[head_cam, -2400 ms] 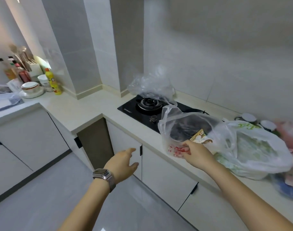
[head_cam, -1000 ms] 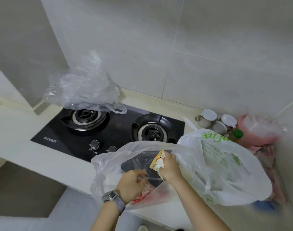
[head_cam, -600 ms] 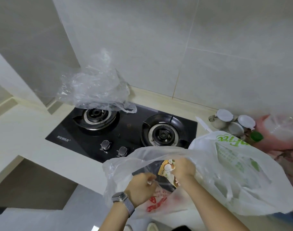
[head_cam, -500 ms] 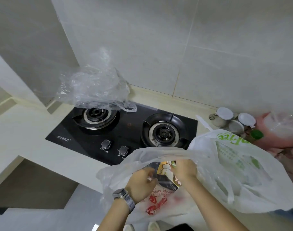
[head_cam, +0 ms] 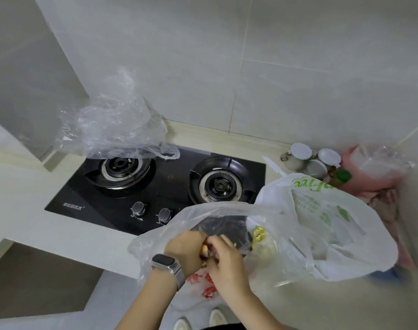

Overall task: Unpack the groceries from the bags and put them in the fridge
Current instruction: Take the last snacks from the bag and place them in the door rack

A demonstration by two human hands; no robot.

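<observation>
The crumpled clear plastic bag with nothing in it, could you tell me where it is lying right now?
In the head view, the crumpled clear plastic bag lies at upper left, draped over the back of the black gas hob's left burner, against the tiled wall.

Soft, even indoor light; wide-angle bending at the edges, motion blur toward the lower right.

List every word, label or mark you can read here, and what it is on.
"Free", in green, partly folded: on the white shopping bag.
White brand lettering on the black hob: too small to read.
Red print on the translucent bag: creased, unreadable.
Green small print on the white shopping bag: blurred.
</observation>
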